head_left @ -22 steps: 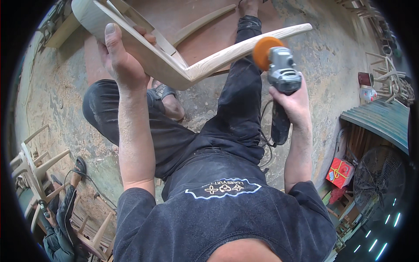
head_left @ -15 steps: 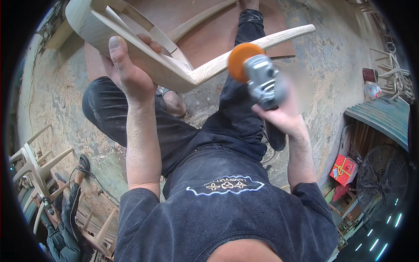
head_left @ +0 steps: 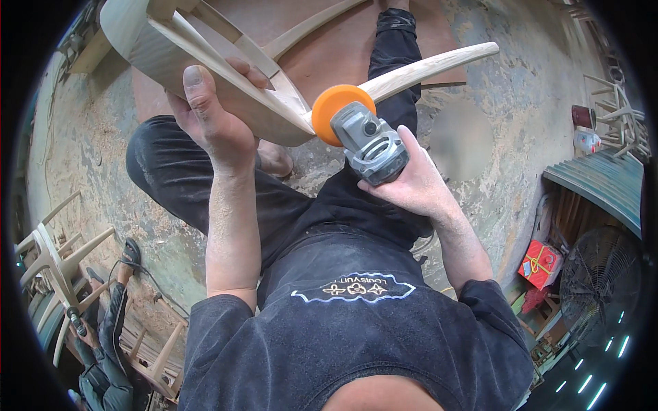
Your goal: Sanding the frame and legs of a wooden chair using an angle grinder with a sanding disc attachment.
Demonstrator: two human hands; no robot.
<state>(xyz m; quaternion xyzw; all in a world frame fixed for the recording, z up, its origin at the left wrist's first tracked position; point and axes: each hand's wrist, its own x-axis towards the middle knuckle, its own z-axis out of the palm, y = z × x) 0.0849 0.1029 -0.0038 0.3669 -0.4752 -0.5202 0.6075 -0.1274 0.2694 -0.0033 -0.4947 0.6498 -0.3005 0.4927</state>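
Observation:
A pale wooden chair frame (head_left: 226, 89) lies tilted in front of me, one curved leg (head_left: 439, 68) reaching to the right. My left hand (head_left: 223, 127) grips its broad side rail, thumb on the near face and fingertips showing over the far edge. In my right hand (head_left: 411, 175) is a grey angle grinder (head_left: 370, 140) fitted with an orange disc (head_left: 340, 115). The disc overlaps the corner where the leg joins the rail; whether it touches the wood I cannot tell. The grinder's body hides part of my right fingers.
A brown board (head_left: 336, 51) lies under the chair frame. At lower left a co-worker (head_left: 103, 363) handles a tool beside another wooden chair frame (head_left: 58, 264). To the right stand a black fan (head_left: 596, 288), a red box (head_left: 540, 266) and stacked chair frames (head_left: 620, 113). Sawdust litters the floor (head_left: 137, 198).
The grinder in my right hand has moved left and slightly down, from over the leg to the joint corner. My left hand has shifted slightly right and down along the rail.

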